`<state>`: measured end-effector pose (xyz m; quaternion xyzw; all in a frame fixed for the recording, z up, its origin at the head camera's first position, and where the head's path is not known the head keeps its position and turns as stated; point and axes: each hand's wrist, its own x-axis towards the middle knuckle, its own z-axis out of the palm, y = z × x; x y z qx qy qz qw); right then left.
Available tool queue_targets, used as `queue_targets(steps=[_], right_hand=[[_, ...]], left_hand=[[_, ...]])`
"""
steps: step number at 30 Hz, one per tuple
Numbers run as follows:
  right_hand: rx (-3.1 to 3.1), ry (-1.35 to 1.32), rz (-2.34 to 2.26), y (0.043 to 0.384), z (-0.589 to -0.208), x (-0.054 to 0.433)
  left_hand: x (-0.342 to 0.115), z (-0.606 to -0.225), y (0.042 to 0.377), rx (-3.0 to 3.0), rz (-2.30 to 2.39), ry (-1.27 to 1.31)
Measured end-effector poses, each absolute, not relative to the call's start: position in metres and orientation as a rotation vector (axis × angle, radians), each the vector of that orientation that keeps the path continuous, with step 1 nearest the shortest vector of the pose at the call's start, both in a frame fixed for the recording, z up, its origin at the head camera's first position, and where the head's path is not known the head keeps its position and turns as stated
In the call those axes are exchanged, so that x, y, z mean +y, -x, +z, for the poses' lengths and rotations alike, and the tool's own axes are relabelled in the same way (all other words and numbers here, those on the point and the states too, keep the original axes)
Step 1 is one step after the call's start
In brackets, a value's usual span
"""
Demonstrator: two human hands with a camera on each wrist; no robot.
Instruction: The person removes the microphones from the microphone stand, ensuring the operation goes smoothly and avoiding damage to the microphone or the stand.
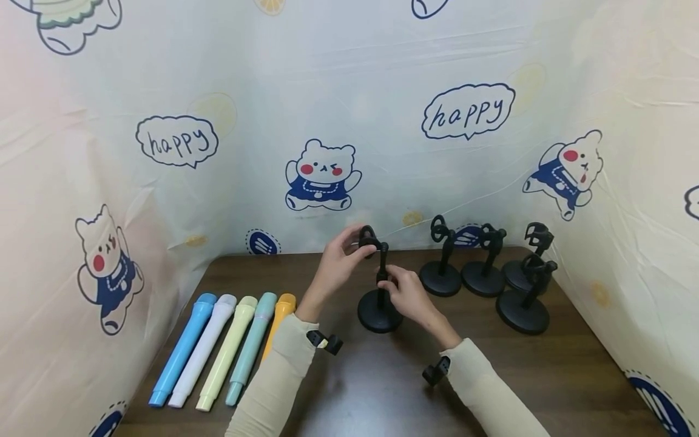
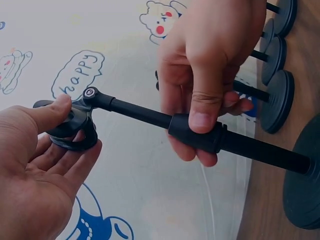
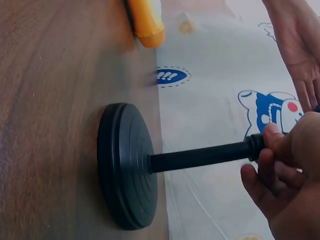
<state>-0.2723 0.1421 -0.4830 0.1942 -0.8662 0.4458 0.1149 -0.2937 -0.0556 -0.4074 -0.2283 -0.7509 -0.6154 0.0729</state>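
Observation:
A black desktop microphone stand [image 1: 380,312] is upright on the table between both hands, its round base resting on the wood. My left hand [image 1: 340,265] holds the clip [image 2: 75,122] at the top, thumb on one side and fingers on the other. Lower down, my right hand [image 1: 409,294] pinches the collar [image 2: 197,132] on the stand's pole between thumb and fingers. In the right wrist view the pole [image 3: 200,157] runs from the base to that hand. A thin upper rod [image 2: 140,112] shows between collar and clip.
Several more black stands [image 1: 522,309] are grouped at the back right of the table [image 1: 382,388]. On the left lie several microphone-shaped sticks in a row, a blue one [image 1: 182,352] outermost and an orange one [image 1: 284,306] beside the left forearm. A printed cloth [image 1: 371,121] hangs behind.

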Motion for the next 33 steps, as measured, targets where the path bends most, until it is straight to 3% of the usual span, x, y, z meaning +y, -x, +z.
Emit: queue_targets(steps=[13,24,33], right_hand=[[-2.582,-0.609,1.522,0.2723,-0.4824,0.1449],[-2.581,-0.404,1.321,0.2749,-0.4775,0.1407],[-2.529,-0.469,1.356,0.2707,-0.4762,0.1414]], left_hand=[[-0.0559,-0.4059,0.2936,-2.267,-1.856,0.678],[-0.0549,-0.4037,0.2937,-2.265,-1.838,0.689],[-0.0563,-0.4035,0.2940,-2.275,-1.845,0.681]])
